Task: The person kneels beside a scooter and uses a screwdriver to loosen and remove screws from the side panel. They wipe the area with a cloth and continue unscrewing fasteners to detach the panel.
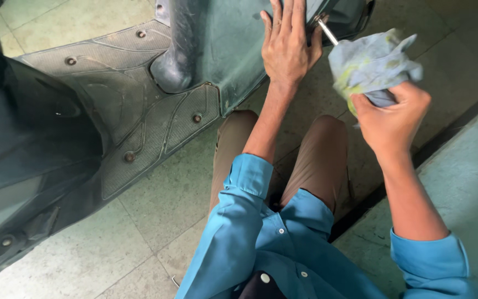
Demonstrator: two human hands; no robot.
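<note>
A crouching person in a blue shirt [261, 249] and tan trousers [322, 160] works at the side of a dark scooter [84, 138] on a tiled floor [156, 216]. The right hand [391, 119] is closed tight around a bunched grey-blue cloth [372, 63] (stained yellow-green in patches), with a thin metal rod [326, 30] running from the cloth's upper edge toward the scooter's front panel [228, 50]; how the rod is held inside the cloth cannot be told. Beyond it, the left hand [286, 47] lies flat, fingers spread and gripping nothing, pressed on the panel's edge, seemingly to steady it. The ribbed footboard [139, 122], studded with bolts, stretches away to the left.
</note>
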